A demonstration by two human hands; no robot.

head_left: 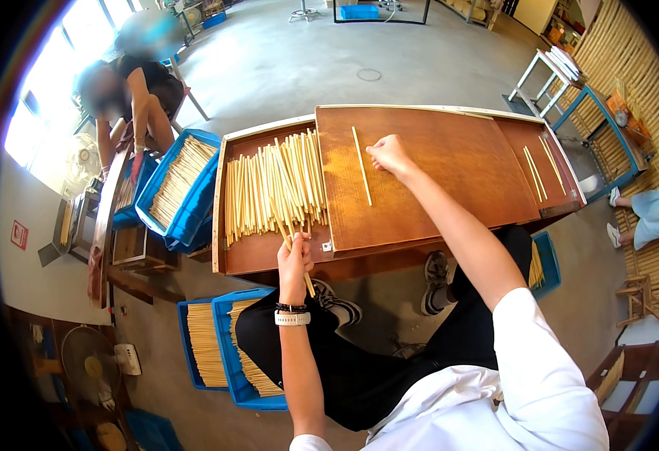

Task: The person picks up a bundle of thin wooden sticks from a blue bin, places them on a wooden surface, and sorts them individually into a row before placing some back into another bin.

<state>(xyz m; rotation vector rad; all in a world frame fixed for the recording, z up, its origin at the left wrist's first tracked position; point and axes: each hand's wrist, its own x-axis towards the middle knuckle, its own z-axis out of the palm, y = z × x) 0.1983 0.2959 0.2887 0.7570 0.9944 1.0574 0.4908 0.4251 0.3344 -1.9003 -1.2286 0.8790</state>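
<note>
My left hand [294, 261] is closed around a few thin pale wooden sticks [311, 286], at the front edge of the table. Just beyond it, a pile of similar sticks [269, 188] fills the tray-like left section of the table. One stick [362, 165] lies by itself on the raised brown board [435, 188]. To the right of that stick, my right hand [389, 155] is over the board with its fingers curled in; nothing shows between them. Several more sticks [535, 174] lie in the recessed right section of the table.
Blue crates of sticks stand left of the table [183, 184] and on the floor by my legs [228, 338]. Another blue crate [546, 263] is by my right leg. A co-worker [145, 98] bends over a bench at left; another person's legs [649, 214] show at right.
</note>
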